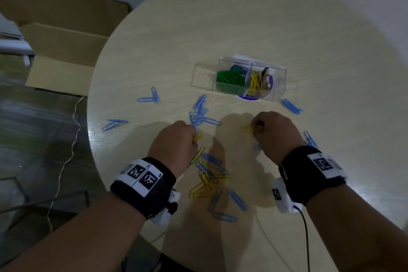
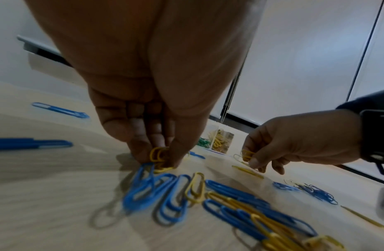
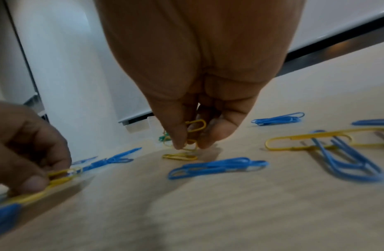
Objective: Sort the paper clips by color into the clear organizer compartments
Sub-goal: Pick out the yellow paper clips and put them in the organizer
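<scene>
The clear organizer (image 1: pixel 278 86) stands mid-table with green clips (image 1: pixel 229 79) in its left compartment and yellow clips (image 1: pixel 255 83) in the one beside it. My left hand (image 1: pixel 176 141) pinches yellow clips (image 2: pixel 157 155) at the table surface, fingertips down beside a blue clip cluster (image 1: pixel 199 112). My right hand (image 1: pixel 273 132) pinches yellow clips (image 3: pixel 195 125) too, with another yellow clip (image 3: pixel 179 156) lying just under its fingertips. A mixed heap of yellow and blue clips (image 1: pixel 208 180) lies between my wrists.
Blue clips lie scattered: two at the far left (image 1: pixel 150 97), one at the left edge (image 1: pixel 113 123), a pair right of the organizer (image 1: pixel 290 106), more by my right wrist (image 1: pixel 310 139). An open cardboard box (image 1: pixel 64 35) sits on the floor left of the round table (image 1: pixel 220 28).
</scene>
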`<move>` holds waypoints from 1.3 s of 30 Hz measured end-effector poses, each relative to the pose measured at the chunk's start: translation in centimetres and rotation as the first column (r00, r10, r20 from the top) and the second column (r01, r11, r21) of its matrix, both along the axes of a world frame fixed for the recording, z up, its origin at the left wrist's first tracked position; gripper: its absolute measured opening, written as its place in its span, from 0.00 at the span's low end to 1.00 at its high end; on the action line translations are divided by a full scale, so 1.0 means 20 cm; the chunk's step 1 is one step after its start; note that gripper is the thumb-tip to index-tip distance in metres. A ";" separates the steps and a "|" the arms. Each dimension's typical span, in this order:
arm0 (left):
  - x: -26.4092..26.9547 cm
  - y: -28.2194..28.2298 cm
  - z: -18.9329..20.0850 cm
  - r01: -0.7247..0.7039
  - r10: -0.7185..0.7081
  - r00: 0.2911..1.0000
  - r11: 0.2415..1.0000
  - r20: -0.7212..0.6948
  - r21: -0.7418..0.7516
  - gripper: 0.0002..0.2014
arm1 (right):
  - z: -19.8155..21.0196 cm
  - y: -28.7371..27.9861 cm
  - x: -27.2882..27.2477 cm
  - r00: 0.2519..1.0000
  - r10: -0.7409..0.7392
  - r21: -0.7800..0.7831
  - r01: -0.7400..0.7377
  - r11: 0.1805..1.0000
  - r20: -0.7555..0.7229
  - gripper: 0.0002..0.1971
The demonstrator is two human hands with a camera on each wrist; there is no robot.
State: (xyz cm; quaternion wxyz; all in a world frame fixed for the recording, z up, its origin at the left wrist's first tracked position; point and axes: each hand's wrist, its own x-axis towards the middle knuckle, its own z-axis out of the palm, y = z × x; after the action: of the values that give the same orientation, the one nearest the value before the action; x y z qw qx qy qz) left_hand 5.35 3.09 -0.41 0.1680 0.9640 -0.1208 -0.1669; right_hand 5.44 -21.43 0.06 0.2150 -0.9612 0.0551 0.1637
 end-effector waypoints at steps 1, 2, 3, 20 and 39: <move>0.00 0.00 0.00 0.014 -0.014 1.000 1.000 0.008 0.018 0.09 | 0.00 0.00 0.00 1.000 0.016 -0.012 -0.017 1.000 -0.016 0.07; -0.01 -0.01 0.00 0.030 -0.030 0.999 0.999 0.015 0.040 0.09 | 0.00 0.01 0.00 0.999 0.035 -0.026 -0.036 0.999 -0.024 0.10; -0.01 -0.02 0.01 0.048 -0.050 0.998 0.996 0.025 0.073 0.09 | 0.00 0.02 -0.01 0.998 0.059 -0.046 -0.060 0.997 -0.022 0.12; 0.07 -0.06 0.06 0.208 -0.179 0.975 0.942 -0.128 0.264 0.08 | 0.03 0.05 -0.04 0.984 0.143 -0.002 -0.144 0.990 -0.106 0.03; 0.14 -0.25 0.23 0.094 -0.085 0.993 0.987 0.076 -0.128 0.03 | 0.10 -0.25 -0.10 0.957 -0.251 0.201 0.220 0.954 0.142 0.03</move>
State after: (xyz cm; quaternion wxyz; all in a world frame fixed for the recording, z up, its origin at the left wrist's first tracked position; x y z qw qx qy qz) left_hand 8.23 -1.90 4.14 0.2190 0.9497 -0.1806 -0.1321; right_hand 3.39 -26.37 2.11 0.3246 -0.9340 0.1363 0.0605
